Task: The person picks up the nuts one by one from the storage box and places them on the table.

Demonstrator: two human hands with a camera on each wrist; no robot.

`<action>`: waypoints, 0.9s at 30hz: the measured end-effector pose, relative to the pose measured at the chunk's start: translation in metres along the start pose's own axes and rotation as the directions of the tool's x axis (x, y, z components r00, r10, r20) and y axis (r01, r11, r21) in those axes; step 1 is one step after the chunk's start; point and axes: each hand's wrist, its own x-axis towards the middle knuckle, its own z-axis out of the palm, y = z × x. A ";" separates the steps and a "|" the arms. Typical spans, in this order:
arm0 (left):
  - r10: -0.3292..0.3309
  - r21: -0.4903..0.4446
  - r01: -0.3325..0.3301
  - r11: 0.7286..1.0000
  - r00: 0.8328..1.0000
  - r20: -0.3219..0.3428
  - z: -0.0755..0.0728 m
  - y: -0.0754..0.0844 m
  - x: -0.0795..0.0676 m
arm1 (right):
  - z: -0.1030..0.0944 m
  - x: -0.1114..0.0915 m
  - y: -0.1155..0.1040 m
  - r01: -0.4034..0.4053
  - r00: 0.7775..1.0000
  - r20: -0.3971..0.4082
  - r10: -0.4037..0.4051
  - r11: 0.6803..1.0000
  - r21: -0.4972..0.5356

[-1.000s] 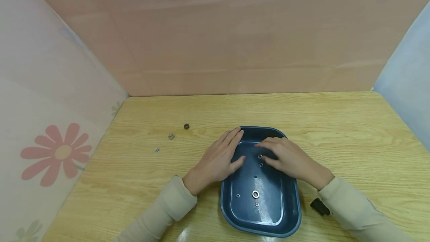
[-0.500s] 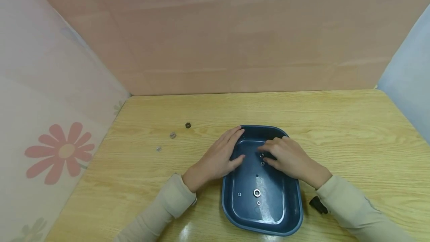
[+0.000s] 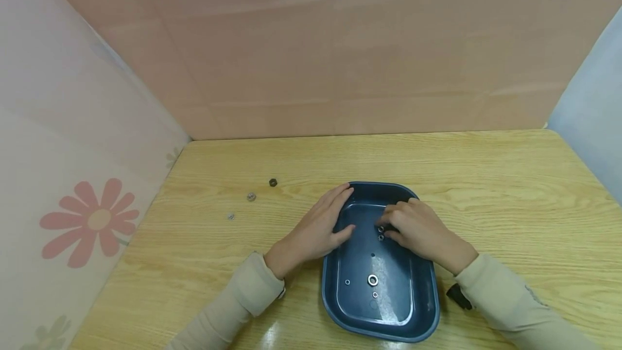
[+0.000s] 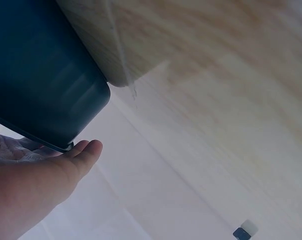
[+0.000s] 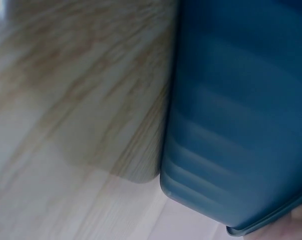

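Observation:
A dark blue rectangular tray sits on the table with several small nuts in it. My left hand rests on its left rim, fingers straight along the edge and thumb over the inside. In the left wrist view, fingertips reach past the tray's corner. Inside the tray, my right hand has its index finger and thumb closed about a small metal nut, which is partly hidden. Just below lies another nut. A larger ring-shaped nut lies nearer the front.
Left of the tray, a dark nut, a silvery nut and a smaller metal piece lie in a slanting row on the table. A black object lies beside the right sleeve. Walls border the table's back and sides.
My right index finger and thumb have drawn together about the upper nut. That nut has shifted slightly toward the one below it. My left hand stays on the rim.

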 end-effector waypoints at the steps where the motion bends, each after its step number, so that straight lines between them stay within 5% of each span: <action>1: 0.000 -0.001 0.000 1.000 1.000 -0.001 0.000 0.000 0.000 | 0.000 0.000 0.000 0.001 1.000 0.000 -0.001 1.000 0.001; 15: 0.010 0.080 -0.010 0.997 1.000 -0.009 0.000 0.000 -0.002 | 0.004 0.002 0.000 -0.008 1.000 -0.027 0.008 1.000 0.006; 27: 0.017 0.197 -0.012 0.980 1.000 -0.021 0.001 0.002 -0.004 | 0.002 0.000 0.000 -0.045 0.993 -0.098 0.063 0.984 0.173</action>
